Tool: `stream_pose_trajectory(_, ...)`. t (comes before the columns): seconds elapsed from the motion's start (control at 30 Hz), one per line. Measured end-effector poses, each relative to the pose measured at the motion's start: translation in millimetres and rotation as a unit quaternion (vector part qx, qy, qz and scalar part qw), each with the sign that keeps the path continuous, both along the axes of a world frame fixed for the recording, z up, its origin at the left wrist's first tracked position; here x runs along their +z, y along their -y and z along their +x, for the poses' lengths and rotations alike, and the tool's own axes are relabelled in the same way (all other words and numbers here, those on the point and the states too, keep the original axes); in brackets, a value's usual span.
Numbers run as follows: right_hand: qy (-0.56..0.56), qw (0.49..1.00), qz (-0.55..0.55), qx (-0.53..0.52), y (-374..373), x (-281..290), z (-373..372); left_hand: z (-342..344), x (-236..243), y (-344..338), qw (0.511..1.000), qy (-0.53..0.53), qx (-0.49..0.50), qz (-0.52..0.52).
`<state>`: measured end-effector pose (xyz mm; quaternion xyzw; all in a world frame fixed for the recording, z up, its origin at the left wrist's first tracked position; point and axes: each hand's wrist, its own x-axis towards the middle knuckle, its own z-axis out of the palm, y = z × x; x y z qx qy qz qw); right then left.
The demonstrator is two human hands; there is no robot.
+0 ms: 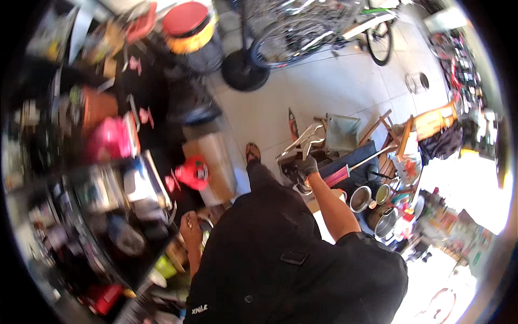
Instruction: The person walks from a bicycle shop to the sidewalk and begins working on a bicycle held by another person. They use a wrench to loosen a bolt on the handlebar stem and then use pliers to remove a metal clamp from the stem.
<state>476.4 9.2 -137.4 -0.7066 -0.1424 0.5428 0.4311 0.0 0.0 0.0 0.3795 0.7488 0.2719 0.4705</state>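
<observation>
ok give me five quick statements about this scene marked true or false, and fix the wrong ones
1. The right hand holds a silver tool. True.
2. The left hand grips the bike. False: the left hand is by the black shelf, well apart from the bike.
3. The pole's round base is white. False: the base is black.
4. A sandalled foot is on the tiled floor. True.
5. The bike is near the picture's bottom edge. False: it is at the top.
</observation>
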Motion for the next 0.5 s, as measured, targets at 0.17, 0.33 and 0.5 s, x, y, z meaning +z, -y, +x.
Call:
stream_pose_trajectory(0.17, -0.048, 0.980, -0.046, -0.185, -33, 25, 41, 63, -12, -159, 0.990, 0.027, -0.138, 0.029)
stream_pose_trajectory(0.33, -0.060, 0.950, -0.014, -0.305, -40, 66, 84, 149, -27, -285, 0.938, 0.020, -0.336, 0.086)
stream_pose_trajectory(0.5, -0.130, 0.906, 0.017, -0.403, -55, 108, 143, 214, -51, -355, 0.932, 0.007, -0.359, -0.050)
